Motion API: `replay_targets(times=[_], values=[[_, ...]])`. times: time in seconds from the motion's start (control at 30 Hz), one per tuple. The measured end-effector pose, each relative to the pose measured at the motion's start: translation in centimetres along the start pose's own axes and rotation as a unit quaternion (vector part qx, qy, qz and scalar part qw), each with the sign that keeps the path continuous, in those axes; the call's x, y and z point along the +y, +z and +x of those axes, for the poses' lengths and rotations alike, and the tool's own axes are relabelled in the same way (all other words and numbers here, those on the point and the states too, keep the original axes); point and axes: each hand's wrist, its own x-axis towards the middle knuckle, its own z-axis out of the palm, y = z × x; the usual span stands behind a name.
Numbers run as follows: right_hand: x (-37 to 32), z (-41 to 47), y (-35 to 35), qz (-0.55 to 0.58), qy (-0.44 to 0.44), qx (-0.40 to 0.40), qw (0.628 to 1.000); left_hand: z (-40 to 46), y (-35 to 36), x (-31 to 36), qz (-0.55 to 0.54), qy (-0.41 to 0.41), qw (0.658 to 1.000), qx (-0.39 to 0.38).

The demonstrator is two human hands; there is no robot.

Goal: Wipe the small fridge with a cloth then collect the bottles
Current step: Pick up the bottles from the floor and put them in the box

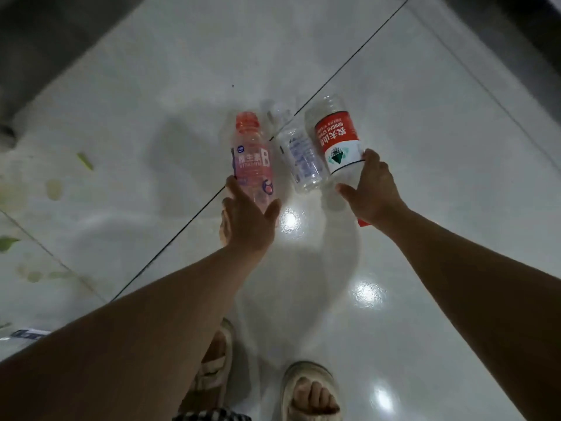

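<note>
Sandalled feet (pixel 309 393) stand on the glossy white tiled floor (pixel 425 147). Further out, the left hand (pixel 247 220) curls around the base of a pink vitamin drink bottle (pixel 253 159), and the right hand (pixel 372 189) grips a red-labelled water bottle (pixel 337 138). A clear bottle (pixel 299 159) lies between them on the tiles.

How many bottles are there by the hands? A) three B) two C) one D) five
A: a pink bottle at the left hand, a clear bottle in the middle, and a red-label bottle held by the right hand.
</note>
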Motion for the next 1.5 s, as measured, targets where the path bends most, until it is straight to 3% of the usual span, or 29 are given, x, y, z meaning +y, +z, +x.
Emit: replay_targets(times=[0.17, 0.3, 0.63, 0.93, 1.27, 1.5], values=[[0.4, -0.1, 0.0, -0.002, -0.033, -0.025, 0.999, 0.0, 0.6, 0.6, 0.006, 0.026, 0.998, -0.052], [-0.5, -2.3, -2.2, -0.009, -0.03, -0.062, 0.998, -1.3, -2.4, 1.4, 0.073, 0.043, 0.993, -0.082], [-8.4, -16.6, -10.4, -0.154, -0.113, -0.125, 0.974, -11.8, -19.0, 4.4, 0.208, 0.057, 0.972, -0.094], [-18.2, -27.5, -15.7, -0.252, -0.251, -0.146, 0.923, -24.0, -31.8, 1.4, 0.163, -0.005, 0.985, -0.062], [-23.8, -35.5, -8.6, -0.325, -0.322, -0.191, 0.869, -29.8, -37.9, -10.3, 0.146, -0.073, 0.986, -0.033], [-26.6, -39.6, 1.0, -0.349, -0.315, -0.202, 0.859, -28.9, -38.9, -21.0, 0.178, -0.067, 0.979, -0.074]])
